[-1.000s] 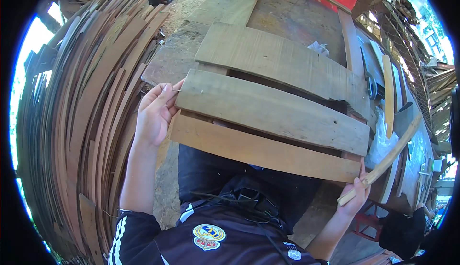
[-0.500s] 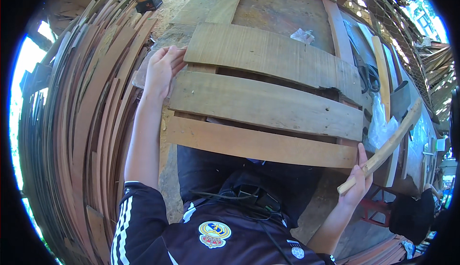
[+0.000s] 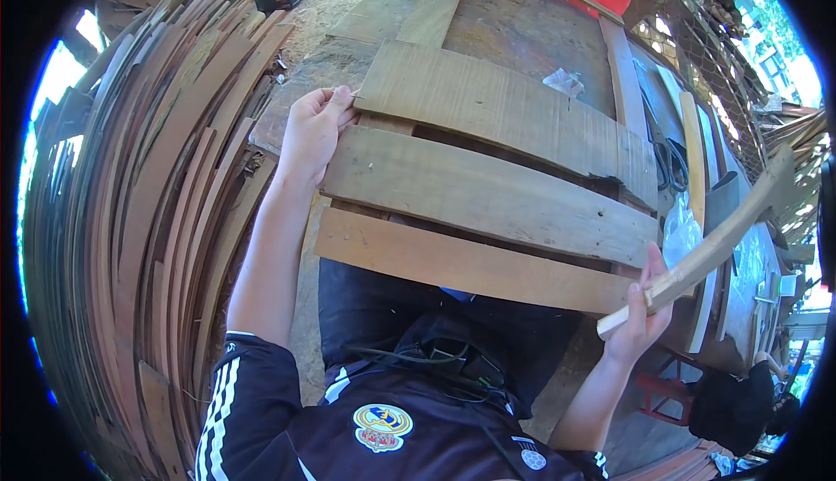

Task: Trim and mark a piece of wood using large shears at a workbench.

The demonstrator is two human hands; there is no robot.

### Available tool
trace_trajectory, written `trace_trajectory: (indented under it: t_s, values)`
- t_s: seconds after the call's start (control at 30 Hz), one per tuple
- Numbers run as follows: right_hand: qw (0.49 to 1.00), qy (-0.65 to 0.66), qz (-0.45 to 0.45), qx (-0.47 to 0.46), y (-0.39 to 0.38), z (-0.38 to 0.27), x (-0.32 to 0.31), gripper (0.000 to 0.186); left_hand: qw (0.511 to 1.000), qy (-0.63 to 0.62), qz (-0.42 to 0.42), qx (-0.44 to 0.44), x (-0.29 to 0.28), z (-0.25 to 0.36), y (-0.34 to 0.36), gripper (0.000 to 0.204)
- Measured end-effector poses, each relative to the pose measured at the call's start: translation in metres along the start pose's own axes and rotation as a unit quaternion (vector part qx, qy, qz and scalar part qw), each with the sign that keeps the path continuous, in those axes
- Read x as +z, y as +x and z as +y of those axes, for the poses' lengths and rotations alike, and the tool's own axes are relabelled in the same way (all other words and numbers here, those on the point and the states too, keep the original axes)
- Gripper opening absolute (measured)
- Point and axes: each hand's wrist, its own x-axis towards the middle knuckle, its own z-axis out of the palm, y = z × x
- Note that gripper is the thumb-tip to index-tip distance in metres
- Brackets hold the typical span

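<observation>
Three slats lie side by side in front of me: a wide far plank [image 3: 514, 107], a middle plank [image 3: 488, 189] and a narrow near plank [image 3: 470, 263], with gaps between them. My left hand [image 3: 318, 128] is closed at the left end of the far plank, thumb and finger pinching a thin, nail-like piece [image 3: 357, 96] by its corner. My right hand [image 3: 643, 320] grips a curved, pale wooden handle [image 3: 697, 268] near its lower end, beside the right end of the near plank. The handle slants up to the right; its far end is blurred.
Long wooden strips [image 3: 165, 194] are stacked at the left. Scissors [image 3: 669, 165] and a plastic bag [image 3: 684, 233] lie at the right, and a scrap of plastic [image 3: 564, 82] beyond the slats. A red stool [image 3: 666, 385] and another person [image 3: 740, 398] are at lower right.
My right hand has tilted the wooden handle, its far end swinging up and to the right. My left hand stays by the far plank's corner, its thumb now more visible. The whole view has shifted slightly.
</observation>
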Motion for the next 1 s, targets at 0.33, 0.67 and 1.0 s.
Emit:
trace_trajectory:
  t_s: [0.33, 0.67, 1.0]
  values:
    - [0.97, 0.031, -0.24, 0.029, 0.038, -0.022, 0.077, 0.047, 0.994, 0.104, 0.006, 0.031, 0.009, 0.003, 0.018, 0.031]
    - [0.965, -0.003, -0.262, 0.012, 0.033, -0.014, 0.092, 0.048, 0.978, 0.11, -0.071, 0.163, 0.031, -0.013, 0.079, 0.034]
    - [0.965, -0.013, -0.263, 0.01, 0.034, -0.011, 0.093, 0.046, 0.993, 0.01, -0.073, 0.097, 0.031, -0.011, 0.075, 0.034]
